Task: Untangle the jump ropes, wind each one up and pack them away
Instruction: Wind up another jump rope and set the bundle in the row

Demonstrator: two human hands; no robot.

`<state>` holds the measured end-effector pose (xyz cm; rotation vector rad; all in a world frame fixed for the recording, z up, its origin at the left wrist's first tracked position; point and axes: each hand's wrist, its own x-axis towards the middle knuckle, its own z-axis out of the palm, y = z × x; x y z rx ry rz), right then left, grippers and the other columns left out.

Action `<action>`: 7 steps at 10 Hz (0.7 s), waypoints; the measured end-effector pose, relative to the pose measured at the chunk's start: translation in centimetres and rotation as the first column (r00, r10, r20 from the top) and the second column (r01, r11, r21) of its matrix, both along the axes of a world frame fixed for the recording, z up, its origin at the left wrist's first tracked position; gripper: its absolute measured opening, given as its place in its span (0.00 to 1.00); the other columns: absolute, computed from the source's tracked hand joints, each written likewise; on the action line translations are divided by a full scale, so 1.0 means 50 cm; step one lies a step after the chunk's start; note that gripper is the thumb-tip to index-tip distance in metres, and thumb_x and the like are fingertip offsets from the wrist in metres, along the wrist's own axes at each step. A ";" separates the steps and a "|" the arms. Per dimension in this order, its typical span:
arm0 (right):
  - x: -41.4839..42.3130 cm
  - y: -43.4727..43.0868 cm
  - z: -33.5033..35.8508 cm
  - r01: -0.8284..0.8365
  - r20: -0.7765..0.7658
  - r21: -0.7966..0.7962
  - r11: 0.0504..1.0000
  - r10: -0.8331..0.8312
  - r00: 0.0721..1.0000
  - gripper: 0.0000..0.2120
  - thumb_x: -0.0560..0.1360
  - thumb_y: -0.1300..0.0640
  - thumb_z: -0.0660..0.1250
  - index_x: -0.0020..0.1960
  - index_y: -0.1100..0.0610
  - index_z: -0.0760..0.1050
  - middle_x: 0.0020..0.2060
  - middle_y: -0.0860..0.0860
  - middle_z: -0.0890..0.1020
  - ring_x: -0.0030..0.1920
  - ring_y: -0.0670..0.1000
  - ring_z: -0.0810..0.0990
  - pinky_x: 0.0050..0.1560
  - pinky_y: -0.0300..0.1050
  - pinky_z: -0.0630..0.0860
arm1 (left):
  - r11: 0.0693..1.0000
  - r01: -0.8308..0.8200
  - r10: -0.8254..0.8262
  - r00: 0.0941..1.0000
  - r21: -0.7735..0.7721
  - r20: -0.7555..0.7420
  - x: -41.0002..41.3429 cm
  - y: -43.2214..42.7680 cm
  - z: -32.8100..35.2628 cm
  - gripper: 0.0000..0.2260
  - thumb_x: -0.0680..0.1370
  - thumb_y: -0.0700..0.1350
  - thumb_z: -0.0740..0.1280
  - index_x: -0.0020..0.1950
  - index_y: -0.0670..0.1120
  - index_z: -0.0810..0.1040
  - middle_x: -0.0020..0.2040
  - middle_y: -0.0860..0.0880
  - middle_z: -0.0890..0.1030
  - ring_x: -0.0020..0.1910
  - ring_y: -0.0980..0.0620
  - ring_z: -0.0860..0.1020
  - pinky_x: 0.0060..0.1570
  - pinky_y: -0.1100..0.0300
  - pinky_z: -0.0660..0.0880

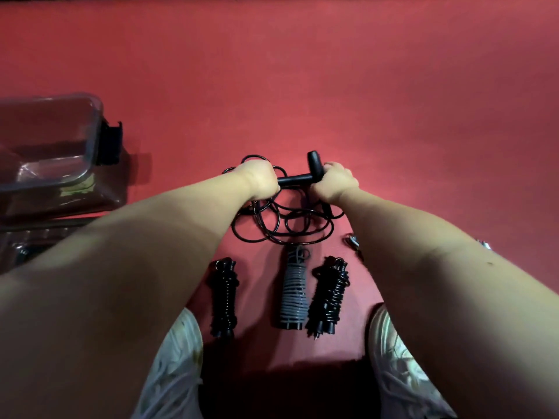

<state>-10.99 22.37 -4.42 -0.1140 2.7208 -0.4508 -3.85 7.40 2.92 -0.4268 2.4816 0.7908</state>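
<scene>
L hand & R hand gripping black handles.
Tangled rope lies on red floor under my fists; 3 wound ropes sit nearer me, by my shoes.

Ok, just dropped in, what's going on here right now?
A person over a red floor is working on a loose jump rope. The left grip holds one black handle and the right grip holds the second black handle, with the tangled black rope lying beneath. Three wound ropes lie in a row nearer the person, not yet packed. A clear box sits to the left.
</scene>
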 end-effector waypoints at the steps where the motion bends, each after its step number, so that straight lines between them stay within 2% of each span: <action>1: -0.014 -0.032 -0.024 -0.232 0.092 0.157 0.960 0.220 0.971 0.26 0.75 0.53 0.62 0.72 0.54 0.63 0.75 0.50 0.59 0.75 0.54 0.55 0.71 0.55 0.56 | 0.995 0.045 -0.044 0.999 -0.086 0.021 0.000 -0.021 -0.016 0.13 0.80 0.43 0.61 0.62 0.39 0.76 0.60 0.43 0.79 0.58 0.43 0.77 0.59 0.53 0.73; 2: -0.019 -0.056 -0.052 -0.249 0.115 0.227 0.941 0.228 0.967 0.27 0.74 0.55 0.61 0.72 0.56 0.60 0.73 0.52 0.61 0.75 0.54 0.52 0.72 0.58 0.52 | 0.999 0.014 -0.011 0.998 -0.047 0.068 -0.001 -0.058 -0.026 0.13 0.79 0.40 0.62 0.62 0.37 0.76 0.60 0.42 0.79 0.60 0.43 0.77 0.48 0.59 0.77; 3: -0.015 -0.050 -0.066 -0.185 0.045 0.322 0.928 0.181 0.983 0.22 0.73 0.57 0.60 0.67 0.57 0.63 0.66 0.56 0.70 0.69 0.58 0.64 0.69 0.56 0.57 | 0.998 -0.041 0.044 0.997 -0.038 0.062 0.004 -0.090 -0.036 0.12 0.79 0.39 0.63 0.61 0.38 0.77 0.59 0.41 0.79 0.59 0.43 0.77 0.42 0.64 0.73; 4: -0.008 -0.046 -0.061 -0.099 0.120 0.151 0.984 0.081 0.989 0.18 0.74 0.58 0.61 0.63 0.58 0.64 0.62 0.59 0.72 0.64 0.60 0.69 0.62 0.52 0.67 | 0.998 -0.054 0.055 0.998 -0.043 0.017 0.010 -0.113 -0.043 0.13 0.79 0.40 0.63 0.61 0.39 0.77 0.60 0.41 0.79 0.60 0.43 0.76 0.56 0.58 0.73; 5: -0.022 -0.061 -0.001 -0.099 0.094 -0.080 0.992 0.106 0.990 0.19 0.74 0.56 0.67 0.61 0.61 0.65 0.60 0.61 0.72 0.59 0.62 0.73 0.58 0.50 0.70 | 0.995 -0.086 0.084 0.995 -0.041 -0.049 0.009 -0.130 -0.032 0.11 0.78 0.42 0.65 0.59 0.39 0.78 0.59 0.42 0.80 0.59 0.43 0.76 0.60 0.56 0.71; 6: -0.046 -0.085 0.126 -0.171 -0.124 -0.206 0.963 0.148 0.981 0.11 0.75 0.61 0.65 0.53 0.58 0.63 0.55 0.63 0.75 0.55 0.63 0.75 0.48 0.46 0.67 | 0.985 -0.164 0.155 0.975 -0.047 -0.157 0.001 -0.147 0.013 0.17 0.77 0.47 0.67 0.64 0.44 0.73 0.63 0.43 0.76 0.62 0.44 0.74 0.63 0.56 0.69; 7: -0.052 -0.109 0.290 -0.282 -0.364 -0.198 0.939 0.197 0.910 0.11 0.75 0.62 0.62 0.48 0.54 0.59 0.48 0.59 0.78 0.53 0.63 0.75 0.46 0.46 0.63 | 0.957 -0.280 0.289 0.903 0.073 -0.317 -0.015 -0.149 0.098 0.30 0.73 0.50 0.71 0.72 0.46 0.64 0.70 0.43 0.68 0.68 0.43 0.68 0.69 0.53 0.64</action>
